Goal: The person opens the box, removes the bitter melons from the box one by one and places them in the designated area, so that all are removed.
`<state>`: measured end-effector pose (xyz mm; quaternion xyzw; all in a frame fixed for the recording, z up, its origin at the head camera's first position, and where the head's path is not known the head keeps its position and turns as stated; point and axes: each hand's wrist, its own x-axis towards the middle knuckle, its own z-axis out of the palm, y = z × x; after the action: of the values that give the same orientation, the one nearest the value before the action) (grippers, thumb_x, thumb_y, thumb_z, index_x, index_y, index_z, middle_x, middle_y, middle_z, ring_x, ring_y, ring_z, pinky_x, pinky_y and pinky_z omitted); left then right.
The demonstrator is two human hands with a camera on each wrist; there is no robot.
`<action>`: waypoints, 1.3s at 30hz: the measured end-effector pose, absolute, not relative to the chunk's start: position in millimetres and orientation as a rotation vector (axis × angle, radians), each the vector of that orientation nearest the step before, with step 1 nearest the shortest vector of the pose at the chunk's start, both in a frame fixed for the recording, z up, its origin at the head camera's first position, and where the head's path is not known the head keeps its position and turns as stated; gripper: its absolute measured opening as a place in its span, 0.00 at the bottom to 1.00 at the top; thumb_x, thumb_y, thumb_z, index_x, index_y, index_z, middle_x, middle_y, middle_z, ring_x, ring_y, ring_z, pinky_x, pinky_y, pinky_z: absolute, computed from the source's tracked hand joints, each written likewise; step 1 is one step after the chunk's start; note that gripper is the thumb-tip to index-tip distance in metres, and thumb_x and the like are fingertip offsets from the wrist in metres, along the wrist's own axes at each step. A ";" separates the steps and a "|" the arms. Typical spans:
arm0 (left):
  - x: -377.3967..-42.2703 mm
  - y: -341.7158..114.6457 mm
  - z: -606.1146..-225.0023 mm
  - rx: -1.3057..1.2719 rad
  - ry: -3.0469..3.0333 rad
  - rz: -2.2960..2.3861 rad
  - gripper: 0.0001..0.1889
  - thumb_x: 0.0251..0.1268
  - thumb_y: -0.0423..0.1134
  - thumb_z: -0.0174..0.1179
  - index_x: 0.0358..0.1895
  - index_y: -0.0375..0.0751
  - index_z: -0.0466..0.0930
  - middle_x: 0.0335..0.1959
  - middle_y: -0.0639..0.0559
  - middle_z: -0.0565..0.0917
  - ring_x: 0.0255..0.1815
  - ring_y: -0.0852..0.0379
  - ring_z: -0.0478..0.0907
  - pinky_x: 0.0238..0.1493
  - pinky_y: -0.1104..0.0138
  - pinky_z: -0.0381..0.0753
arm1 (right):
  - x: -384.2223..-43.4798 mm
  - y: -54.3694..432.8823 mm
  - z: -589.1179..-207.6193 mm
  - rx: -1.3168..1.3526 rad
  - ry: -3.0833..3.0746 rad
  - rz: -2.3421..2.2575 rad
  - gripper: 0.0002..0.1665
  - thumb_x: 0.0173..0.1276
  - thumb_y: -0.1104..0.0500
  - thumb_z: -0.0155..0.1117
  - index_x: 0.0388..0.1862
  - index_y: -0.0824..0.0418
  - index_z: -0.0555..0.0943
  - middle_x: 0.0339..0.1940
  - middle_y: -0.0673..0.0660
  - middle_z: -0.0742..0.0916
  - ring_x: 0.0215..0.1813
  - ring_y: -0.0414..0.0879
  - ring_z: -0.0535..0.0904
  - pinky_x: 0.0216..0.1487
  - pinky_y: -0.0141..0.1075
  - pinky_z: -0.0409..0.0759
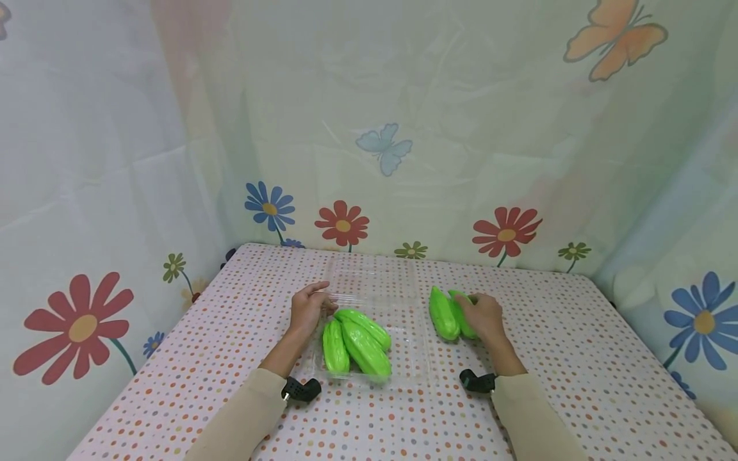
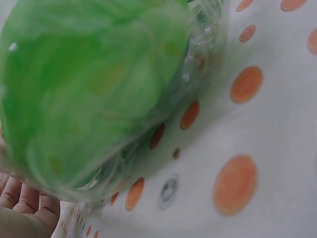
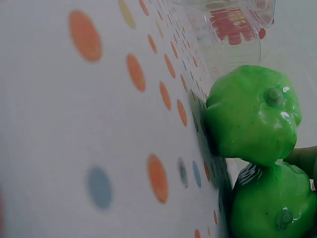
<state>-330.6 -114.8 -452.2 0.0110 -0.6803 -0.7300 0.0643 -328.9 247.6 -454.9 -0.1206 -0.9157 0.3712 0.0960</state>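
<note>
A clear plastic box [image 1: 406, 358] with its lid [image 1: 371, 272] folded back lies mid-table. Three green ridged gourds [image 1: 364, 346] lie in its left part. My left hand [image 1: 307, 310] is at the box's left side, fingers bent against its rim; the left wrist view shows the fingers [image 2: 34, 208] beside the plastic, partly cut off. Right of the box, two more green gourds lie side by side. My right hand [image 1: 483, 314] grips the right one [image 1: 461, 317], while the left one [image 1: 442, 314] touches it. Both gourds' ends, with short stubs, show in the right wrist view [image 3: 255, 114].
A dotted cloth covers the table [image 1: 576, 358]. Behind and beside it hangs a curtain [image 1: 438, 192] printed with flowers and butterflies. Black wrist cameras [image 1: 301, 389] are strapped to both forearms, over beige sleeves.
</note>
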 end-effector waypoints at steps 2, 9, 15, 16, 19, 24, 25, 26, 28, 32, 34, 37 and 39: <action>-324.1 -114.3 -444.5 0.018 -2.053 -2.210 0.24 0.64 0.26 0.52 0.64 0.29 0.76 0.47 0.23 0.84 0.40 0.34 0.87 0.46 0.49 0.87 | -329.1 246.1 -454.7 -0.363 -2.707 1.090 0.37 0.78 0.45 0.53 0.63 0.79 0.74 0.56 0.76 0.81 0.51 0.61 0.79 0.44 0.46 0.80; -311.6 -113.5 -432.0 0.005 -2.046 -2.204 0.22 0.67 0.27 0.52 0.63 0.28 0.77 0.46 0.23 0.84 0.38 0.38 0.87 0.46 0.50 0.87 | -328.7 241.1 -454.2 -0.389 -2.696 1.114 0.37 0.78 0.44 0.52 0.63 0.78 0.75 0.56 0.76 0.82 0.52 0.63 0.81 0.43 0.47 0.82; -313.1 -112.8 -433.7 0.011 -2.054 -2.198 0.21 0.67 0.27 0.52 0.63 0.27 0.77 0.44 0.23 0.84 0.39 0.37 0.87 0.47 0.48 0.86 | -327.4 239.2 -453.7 -0.401 -2.693 1.183 0.38 0.78 0.45 0.51 0.65 0.79 0.73 0.61 0.77 0.79 0.60 0.68 0.78 0.56 0.58 0.79; -313.2 -112.7 -434.0 0.009 -2.053 -2.199 0.21 0.67 0.27 0.52 0.63 0.27 0.77 0.44 0.23 0.84 0.40 0.37 0.87 0.47 0.48 0.86 | -327.2 239.0 -453.5 -0.404 -2.692 1.185 0.38 0.78 0.45 0.51 0.65 0.79 0.73 0.61 0.77 0.79 0.60 0.68 0.78 0.56 0.58 0.79; -312.6 -112.3 -433.9 0.010 -2.056 -2.203 0.21 0.67 0.27 0.52 0.63 0.28 0.77 0.45 0.23 0.84 0.41 0.35 0.87 0.49 0.47 0.86 | -326.3 238.6 -452.4 -0.412 -2.690 1.192 0.39 0.78 0.44 0.51 0.65 0.79 0.73 0.61 0.77 0.79 0.59 0.68 0.78 0.54 0.58 0.79; -311.8 -112.5 -432.9 0.001 -2.052 -2.210 0.21 0.67 0.27 0.52 0.63 0.28 0.77 0.46 0.23 0.84 0.42 0.34 0.86 0.49 0.46 0.85 | -326.0 239.8 -451.8 -0.445 -2.689 1.228 0.41 0.79 0.41 0.48 0.70 0.77 0.69 0.66 0.76 0.76 0.65 0.69 0.73 0.61 0.60 0.76; -311.6 -112.6 -432.5 -0.002 -2.052 -2.209 0.21 0.67 0.27 0.52 0.63 0.28 0.77 0.46 0.24 0.84 0.42 0.34 0.86 0.49 0.46 0.85 | -326.2 240.0 -451.6 -0.451 -2.684 1.232 0.42 0.79 0.41 0.47 0.71 0.76 0.68 0.67 0.76 0.75 0.66 0.69 0.72 0.63 0.60 0.74; -311.5 -112.8 -432.1 -0.005 -2.052 -2.208 0.21 0.67 0.26 0.51 0.63 0.28 0.77 0.44 0.25 0.85 0.42 0.34 0.86 0.48 0.47 0.86 | -326.3 240.3 -451.0 -0.452 -2.680 1.236 0.43 0.79 0.40 0.46 0.72 0.76 0.67 0.69 0.76 0.74 0.68 0.69 0.70 0.65 0.61 0.72; -311.4 -112.9 -431.4 -0.006 -2.053 -2.204 0.21 0.67 0.26 0.51 0.63 0.28 0.77 0.38 0.30 0.87 0.42 0.34 0.86 0.47 0.48 0.86 | -325.6 240.2 -448.7 -0.458 -2.664 1.243 0.44 0.79 0.39 0.45 0.74 0.75 0.65 0.71 0.75 0.72 0.70 0.69 0.68 0.69 0.61 0.69; -319.0 -112.2 -440.4 0.009 -2.046 -2.211 0.21 0.68 0.27 0.52 0.64 0.29 0.77 0.34 0.34 0.87 0.40 0.36 0.87 0.47 0.49 0.86 | -322.2 240.0 -440.4 -0.458 -2.628 1.249 0.44 0.79 0.38 0.45 0.75 0.73 0.64 0.71 0.74 0.72 0.71 0.69 0.67 0.70 0.62 0.67; -326.6 -112.8 -450.0 0.020 -2.040 -2.206 0.22 0.68 0.28 0.52 0.64 0.30 0.77 0.37 0.30 0.87 0.38 0.40 0.87 0.45 0.52 0.87 | -321.3 238.2 -435.8 -0.449 -2.601 1.269 0.43 0.79 0.38 0.46 0.75 0.72 0.64 0.71 0.74 0.72 0.71 0.69 0.67 0.69 0.62 0.68; -337.5 -113.2 -464.6 0.024 -2.027 -2.186 0.22 0.68 0.30 0.53 0.64 0.30 0.77 0.41 0.29 0.87 0.33 0.48 0.88 0.39 0.58 0.88 | -321.1 235.1 -430.6 -0.413 -2.579 1.283 0.43 0.78 0.38 0.47 0.75 0.71 0.64 0.72 0.74 0.71 0.72 0.69 0.65 0.69 0.63 0.67; -337.0 -113.2 -465.3 0.029 -2.025 -2.178 0.22 0.67 0.31 0.53 0.64 0.30 0.78 0.38 0.31 0.87 0.30 0.51 0.87 0.36 0.62 0.87 | -320.7 231.9 -428.7 -0.395 -2.570 1.301 0.42 0.79 0.39 0.48 0.76 0.70 0.64 0.73 0.73 0.70 0.73 0.69 0.65 0.69 0.63 0.67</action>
<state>-337.0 -113.2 -465.3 0.0096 -0.6785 -0.7298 0.0835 -320.7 231.9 -428.7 -0.1351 -0.8779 0.4444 0.1165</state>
